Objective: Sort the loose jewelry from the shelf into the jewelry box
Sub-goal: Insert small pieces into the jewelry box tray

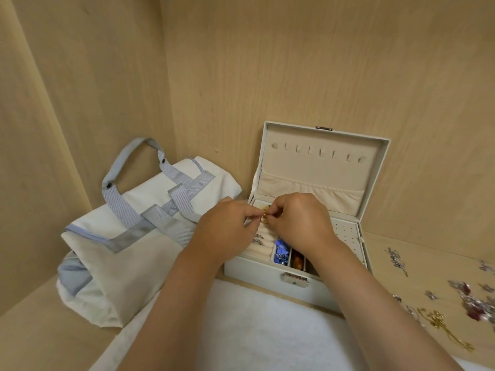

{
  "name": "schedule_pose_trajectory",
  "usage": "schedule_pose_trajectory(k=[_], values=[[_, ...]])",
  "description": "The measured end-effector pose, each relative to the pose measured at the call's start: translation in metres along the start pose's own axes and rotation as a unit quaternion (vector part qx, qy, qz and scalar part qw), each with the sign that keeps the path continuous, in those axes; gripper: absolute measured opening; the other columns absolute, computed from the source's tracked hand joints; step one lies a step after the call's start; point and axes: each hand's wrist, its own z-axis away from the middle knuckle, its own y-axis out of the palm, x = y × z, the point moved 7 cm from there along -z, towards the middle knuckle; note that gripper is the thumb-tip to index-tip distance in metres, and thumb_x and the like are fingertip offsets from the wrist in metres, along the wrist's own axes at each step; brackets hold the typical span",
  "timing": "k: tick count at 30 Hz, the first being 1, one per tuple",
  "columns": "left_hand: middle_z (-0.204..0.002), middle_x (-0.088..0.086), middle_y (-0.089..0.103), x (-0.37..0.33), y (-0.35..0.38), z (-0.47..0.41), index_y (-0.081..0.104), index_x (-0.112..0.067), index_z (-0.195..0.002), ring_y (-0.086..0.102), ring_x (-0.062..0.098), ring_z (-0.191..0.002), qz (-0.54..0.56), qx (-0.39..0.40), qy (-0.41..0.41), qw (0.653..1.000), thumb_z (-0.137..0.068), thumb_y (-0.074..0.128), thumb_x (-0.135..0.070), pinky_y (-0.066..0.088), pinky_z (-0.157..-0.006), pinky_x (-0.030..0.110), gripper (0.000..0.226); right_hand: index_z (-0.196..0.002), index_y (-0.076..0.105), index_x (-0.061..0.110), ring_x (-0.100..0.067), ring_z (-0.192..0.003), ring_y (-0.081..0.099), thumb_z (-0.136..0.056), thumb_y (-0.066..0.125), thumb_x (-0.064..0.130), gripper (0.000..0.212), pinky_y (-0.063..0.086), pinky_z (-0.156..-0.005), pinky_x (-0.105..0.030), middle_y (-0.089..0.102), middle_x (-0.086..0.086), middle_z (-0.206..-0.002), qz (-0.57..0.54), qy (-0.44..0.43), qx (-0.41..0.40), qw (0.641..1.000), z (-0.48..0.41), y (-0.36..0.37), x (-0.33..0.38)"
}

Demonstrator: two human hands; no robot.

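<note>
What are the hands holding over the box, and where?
A small gold piece, pinched from both sides by fingers of the left hand and right hand; exact part unclear.

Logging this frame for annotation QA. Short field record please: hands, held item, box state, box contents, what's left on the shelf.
left hand: pinches gold piece
right hand: pinches the same gold piece
held item position: over the box's left compartments
jewelry box: on shelf, lid open
in box: blue pieces, amber piece
loose jewelry: scattered on shelf right of box, not yet sorted
bag: lying left of box
</note>
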Motion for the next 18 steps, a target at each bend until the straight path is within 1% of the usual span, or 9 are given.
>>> schedule_pose_trajectory(k=[2, 4, 6, 7, 9, 11, 13, 15, 18], values=[[-0.087, -0.019, 0.055, 0.0024, 0.0027, -0.0001, 0.07, -0.033, -0.12, 0.049, 0.01, -0.099, -0.008, 0.01, -0.005, 1.0, -0.098, 0.055, -0.024, 0.049, -0.086, 0.034, 0.028, -0.086, 0.077, 0.031, -0.006, -0.078, 0.063, -0.086, 0.067, 0.032, 0.009, 0.047, -0.063, -0.023, 0.071, 0.014, -0.082, -0.012, -0.003, 0.017, 1.0, 0.0001, 0.0025, -0.0005], [-0.103, -0.015, 0.062, 0.0061, 0.0057, -0.0006, 0.073, -0.028, -0.116, 0.052, 0.012, -0.107, -0.008, 0.019, -0.015, 1.0, -0.097, 0.055, -0.022, 0.048, -0.092, 0.036, 0.027, -0.089, 0.077, 0.033, -0.004, -0.081, 0.063, -0.087, 0.066, 0.033, 0.011, 0.047, -0.064, -0.023, 0.073, 0.016, -0.087, -0.007, -0.014, 0.034, 0.999, 0.0007, 0.0041, 0.0005], [-0.115, -0.012, 0.063, 0.0072, 0.0075, -0.0009, 0.072, -0.026, -0.116, 0.051, 0.011, -0.112, -0.009, 0.023, -0.021, 0.999, -0.097, 0.056, -0.022, 0.048, -0.096, 0.036, 0.026, -0.093, 0.077, 0.034, -0.005, -0.083, 0.062, -0.089, 0.064, 0.034, 0.013, 0.044, -0.064, -0.023, 0.073, 0.016, -0.091, 0.002, -0.021, 0.05, 0.999, 0.0018, 0.0036, 0.0019], [-0.116, -0.013, 0.062, 0.0066, 0.0075, -0.0007, 0.071, -0.027, -0.118, 0.05, 0.01, -0.113, -0.009, 0.025, -0.023, 0.999, -0.097, 0.055, -0.023, 0.047, -0.096, 0.035, 0.027, -0.094, 0.076, 0.035, -0.005, -0.082, 0.061, -0.09, 0.064, 0.033, 0.013, 0.043, -0.063, -0.023, 0.073, 0.016, -0.091, 0.003, -0.023, 0.054, 0.998, 0.0022, 0.003, 0.0022], [-0.111, -0.017, 0.058, 0.0056, 0.0069, 0.0001, 0.067, -0.033, -0.123, 0.047, 0.007, -0.112, -0.007, 0.025, -0.024, 0.999, -0.097, 0.055, -0.025, 0.046, -0.095, 0.032, 0.03, -0.096, 0.076, 0.036, -0.006, -0.081, 0.061, -0.091, 0.063, 0.033, 0.014, 0.042, -0.063, -0.023, 0.073, 0.015, -0.092, 0.002, -0.027, 0.053, 0.998, 0.0027, 0.0012, 0.0021], [-0.107, -0.019, 0.055, 0.0059, 0.0067, 0.0006, 0.067, -0.034, -0.123, 0.046, 0.007, -0.111, -0.001, 0.022, -0.028, 0.999, -0.096, 0.056, -0.027, 0.046, -0.094, 0.032, 0.03, -0.096, 0.076, 0.037, -0.007, -0.086, 0.062, -0.092, 0.063, 0.031, 0.015, 0.042, -0.065, -0.024, 0.073, 0.015, -0.096, -0.002, -0.029, 0.055, 0.998, 0.0031, 0.0015, 0.0016], [-0.113, -0.017, 0.057, 0.0073, 0.0073, 0.0002, 0.069, -0.031, -0.12, 0.045, 0.007, -0.114, 0.009, 0.02, -0.04, 0.999, -0.095, 0.057, -0.03, 0.045, -0.097, 0.032, 0.028, -0.097, 0.076, 0.036, -0.007, -0.09, 0.063, -0.092, 0.062, 0.029, 0.016, 0.041, -0.067, -0.024, 0.072, 0.015, -0.1, -0.006, -0.032, 0.063, 0.997, 0.0034, 0.0037, 0.0014], [-0.12, -0.015, 0.058, 0.0054, 0.0088, 0.0002, 0.068, -0.029, -0.122, 0.043, 0.007, -0.117, -0.003, 0.028, -0.044, 0.999, -0.095, 0.057, -0.033, 0.044, -0.098, 0.032, 0.03, -0.098, 0.075, 0.035, -0.008, -0.092, 0.063, -0.092, 0.062, 0.028, 0.017, 0.042, -0.068, -0.025, 0.071, 0.015, -0.102, -0.008, -0.034, 0.07, 0.997, 0.0032, 0.0047, 0.0015], [-0.12, -0.011, 0.059, -0.0007, 0.0059, 0.001, 0.067, -0.03, -0.125, 0.044, 0.01, -0.117, -0.035, 0.012, -0.032, 0.999, -0.097, 0.054, -0.035, 0.046, -0.096, 0.034, 0.032, -0.099, 0.075, 0.036, -0.009, -0.095, 0.062, -0.093, 0.062, 0.028, 0.017, 0.049, -0.074, -0.029, 0.069, 0.014, -0.103, -0.027, -0.038, 0.071, 0.996, 0.0049, 0.0009, 0.0018]])
